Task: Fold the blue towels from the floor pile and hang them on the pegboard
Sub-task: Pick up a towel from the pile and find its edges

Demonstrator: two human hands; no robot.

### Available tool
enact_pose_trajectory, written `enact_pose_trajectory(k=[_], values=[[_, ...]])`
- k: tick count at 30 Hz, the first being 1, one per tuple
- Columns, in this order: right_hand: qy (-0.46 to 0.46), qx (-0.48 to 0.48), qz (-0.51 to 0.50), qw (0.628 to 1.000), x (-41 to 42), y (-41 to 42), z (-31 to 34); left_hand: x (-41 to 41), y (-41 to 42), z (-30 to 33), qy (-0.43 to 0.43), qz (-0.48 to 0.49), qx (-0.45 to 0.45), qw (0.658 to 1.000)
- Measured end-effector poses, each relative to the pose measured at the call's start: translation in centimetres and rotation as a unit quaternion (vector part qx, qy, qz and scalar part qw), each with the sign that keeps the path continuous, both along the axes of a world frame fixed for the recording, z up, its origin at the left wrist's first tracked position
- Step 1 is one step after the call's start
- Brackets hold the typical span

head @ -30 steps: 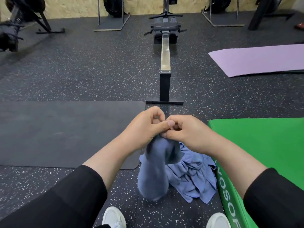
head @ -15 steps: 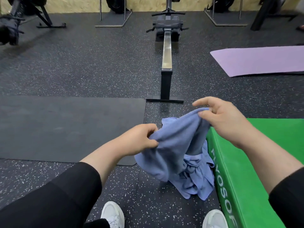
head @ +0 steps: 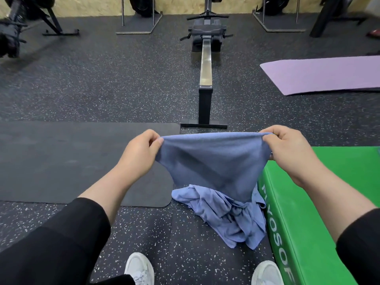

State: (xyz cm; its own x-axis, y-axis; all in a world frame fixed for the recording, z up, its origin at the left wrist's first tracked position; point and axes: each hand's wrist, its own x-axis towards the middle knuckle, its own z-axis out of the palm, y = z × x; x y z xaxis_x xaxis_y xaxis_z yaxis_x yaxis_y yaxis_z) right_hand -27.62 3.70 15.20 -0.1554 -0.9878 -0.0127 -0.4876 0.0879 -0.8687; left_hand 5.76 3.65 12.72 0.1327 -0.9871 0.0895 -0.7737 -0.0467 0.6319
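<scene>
A blue towel [head: 213,161] hangs stretched between my two hands at about waist height, its top edge taut and its lower part drooping to a point. My left hand [head: 139,153] pinches its left corner. My right hand [head: 287,149] pinches its right corner. Under it, a crumpled pile of lighter blue towels [head: 230,219] lies on the speckled rubber floor against the side of a green box. No pegboard is in view.
A green foam box [head: 320,202] stands at my right. A black mat [head: 72,161] lies on the floor at left, a purple mat [head: 329,75] at far right. A rowing machine [head: 205,68] runs straight ahead. My white shoes [head: 139,268] show at the bottom.
My hands have drawn apart from a bunched grip at the middle, and the towel has spread open between them and risen above the pile.
</scene>
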Motion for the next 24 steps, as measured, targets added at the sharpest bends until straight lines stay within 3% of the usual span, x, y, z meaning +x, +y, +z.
enact_pose_trajectory(k=[5,8,13,20,24], values=[[-0.104,0.035,-0.015,0.994,0.1,-0.3,-0.3,-1.9,-0.1,-0.4,0.159,0.064,-0.014,0.985],[-0.146,0.080,0.010,0.986,0.0,-0.5,-0.6,-3.1,-0.1,-0.7,0.278,0.096,0.023,0.955],[-0.192,0.134,0.053,0.971,2.5,0.7,-0.5,-6.9,0.6,-0.5,0.402,0.123,0.065,0.905],[-0.235,0.133,0.092,0.958,8.4,2.3,-1.6,-11.7,2.0,0.2,0.386,0.047,0.059,0.919],[-0.271,0.116,0.066,0.953,8.9,1.6,-2.1,-12.3,2.4,0.7,0.392,0.016,0.083,0.916]])
